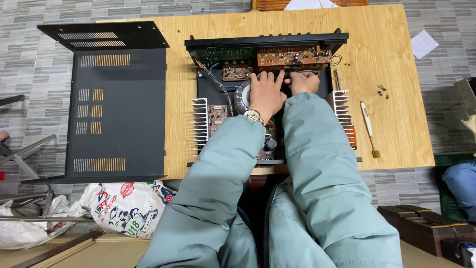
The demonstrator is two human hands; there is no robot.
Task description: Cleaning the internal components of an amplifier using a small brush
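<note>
The left hand [267, 93] and right hand [303, 82] cover the middle of the open amplifier [270, 94], so what the fingers touch cannot be told. The sleeves [317, 164] hide its near boards. The screws [382, 91] are too small to count. A plastic bag [124, 206] is partly hidden; a person's knee [461, 181] is cut by the right edge

I count one opened amplifier chassis [266, 99] on one wooden table [391, 99]. Inside it I see two finned heat sinks [200, 124], left and right, three brown circuit boards [292, 55] and one round transformer [242, 97]. One black cover [116, 104] lies left. One white-handled brush [368, 126] lies right, beside several small screws [382, 91].
</note>
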